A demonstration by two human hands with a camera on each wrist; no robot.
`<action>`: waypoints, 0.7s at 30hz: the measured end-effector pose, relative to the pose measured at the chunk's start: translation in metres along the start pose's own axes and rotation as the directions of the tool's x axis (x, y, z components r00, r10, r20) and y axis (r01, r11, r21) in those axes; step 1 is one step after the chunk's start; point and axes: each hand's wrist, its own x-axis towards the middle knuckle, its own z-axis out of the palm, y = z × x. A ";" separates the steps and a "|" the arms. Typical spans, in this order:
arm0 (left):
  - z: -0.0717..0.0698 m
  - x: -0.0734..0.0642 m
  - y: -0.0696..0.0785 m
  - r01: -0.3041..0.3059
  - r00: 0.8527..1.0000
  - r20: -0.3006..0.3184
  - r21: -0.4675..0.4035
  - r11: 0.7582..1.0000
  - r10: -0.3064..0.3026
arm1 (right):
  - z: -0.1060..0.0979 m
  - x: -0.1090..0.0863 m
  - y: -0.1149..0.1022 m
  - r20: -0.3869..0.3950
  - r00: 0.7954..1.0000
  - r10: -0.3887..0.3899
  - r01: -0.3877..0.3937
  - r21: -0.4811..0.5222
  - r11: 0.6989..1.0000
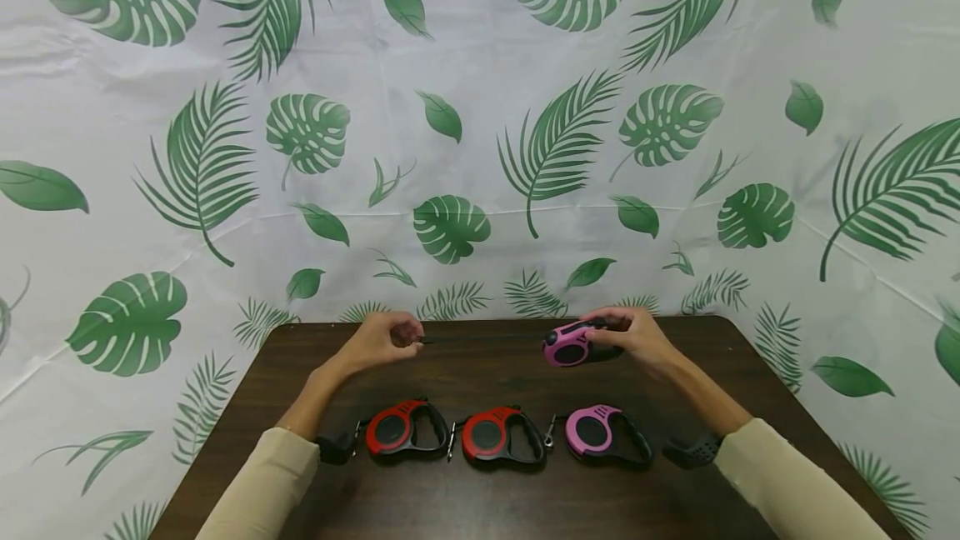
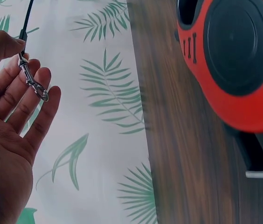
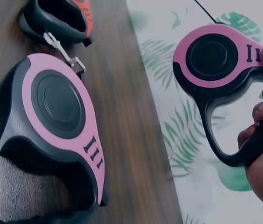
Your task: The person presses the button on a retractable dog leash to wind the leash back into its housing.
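Note:
My right hand (image 1: 637, 340) grips the black handle of a pink retractable dog leash (image 3: 213, 56), raised over the far part of the table. In the right wrist view the fingers curl round the handle loop. Its thin black cord (image 2: 28, 19) stretches out toward my left hand (image 1: 386, 338). There the thumb pinches the cord's end against the fingers, and a metal snap hook (image 2: 34, 84) lies along them. Below, in a row, lie a red leash (image 1: 387, 432), a second red leash (image 1: 483, 437) and another pink leash (image 1: 588, 433).
The dark wooden table (image 1: 450, 515) ends at a white leaf-print cloth (image 1: 480, 165) hanging behind it. Snap hooks of the lying leashes stick out to their left, one metal clip (image 1: 549, 433) close to the middle leash's handle.

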 end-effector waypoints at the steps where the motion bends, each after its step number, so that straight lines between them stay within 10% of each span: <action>1: 0.001 0.001 0.001 0.002 1.000 0.002 -0.005 1.000 -0.002 | 0.001 0.000 0.000 0.004 1.000 -0.004 0.004 -0.001 1.000; 21: 0.022 0.017 0.012 -0.017 1.000 0.008 -0.059 0.998 0.018 | 0.018 0.007 -0.007 0.001 1.000 0.001 -0.001 0.016 1.000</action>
